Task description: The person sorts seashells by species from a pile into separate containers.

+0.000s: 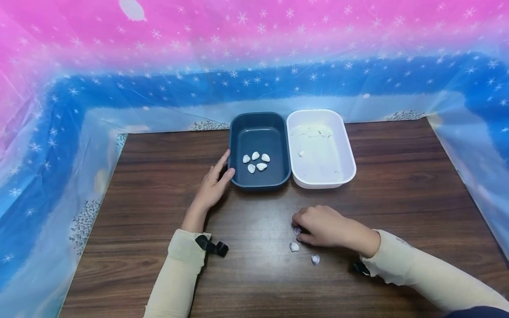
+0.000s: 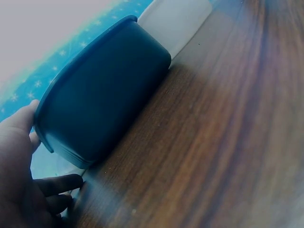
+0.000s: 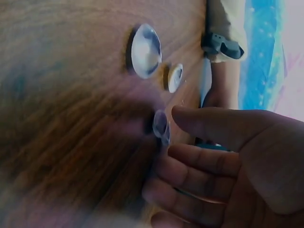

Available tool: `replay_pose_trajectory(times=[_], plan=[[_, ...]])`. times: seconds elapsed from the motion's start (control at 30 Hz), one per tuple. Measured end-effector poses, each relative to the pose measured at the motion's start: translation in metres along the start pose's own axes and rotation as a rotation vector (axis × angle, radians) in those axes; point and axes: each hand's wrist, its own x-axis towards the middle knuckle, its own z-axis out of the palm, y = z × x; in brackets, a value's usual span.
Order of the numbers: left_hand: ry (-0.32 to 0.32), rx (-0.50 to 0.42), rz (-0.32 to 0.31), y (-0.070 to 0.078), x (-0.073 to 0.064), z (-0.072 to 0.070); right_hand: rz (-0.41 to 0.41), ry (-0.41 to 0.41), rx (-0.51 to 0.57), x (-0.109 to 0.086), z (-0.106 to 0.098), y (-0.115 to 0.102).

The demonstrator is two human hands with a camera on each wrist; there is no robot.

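Head view shows a dark wood-grain counter hemmed on three sides by a pink and blue star-printed plastic sheet. Toward the far edge, near the middle, stand two rounded rectangular plastic tubs side by side, touching: a dark blue tub on the left and a white tub on the right. Five small white shells lie clustered on the floor of the dark blue tub; the white one holds only a few pale specks.

The left hand lies on the counter with its fingers straight and relaxed, fingertips against the blue tub's left wall, apparently steadying it so it does not slide. The left wrist view confirms this: the thumb rests at the tub's rim while the fingers lie low beside its base.

The right hand is down near the front middle of the counter, fingers curled, pinching a small purplish shell between thumb and fingertips. In the right wrist view that shell stands on edge at the tips of the thumb and forefinger, barely off the wood. Two more pale shells and lie loose just in front of the hand, cupped sides up.
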Motion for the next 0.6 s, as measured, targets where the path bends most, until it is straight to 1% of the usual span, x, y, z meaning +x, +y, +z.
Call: replay_pose_trajectory(times=[0.17, 0.37, 0.47, 0.6], plan=[[0.001, 0.001, 0.000, -0.0001, 0.0007, 0.0002, -0.003, 0.031, -0.065, 0.0018, 0.0053, -0.0015], [0.000, 0.001, -0.002, -0.0002, 0.0008, 0.0002, 0.004, 0.048, -0.093, 0.0024, 0.0076, -0.0033], [0.000, 0.003, -0.004, 0.0000, 0.0008, 0.0003, 0.008, 0.044, -0.077, 0.0024, 0.0059, -0.0039], [0.000, 0.004, -0.008, 0.0003, 0.0003, 0.0001, 0.020, 0.047, -0.019, 0.0023, -0.0011, -0.0027]])
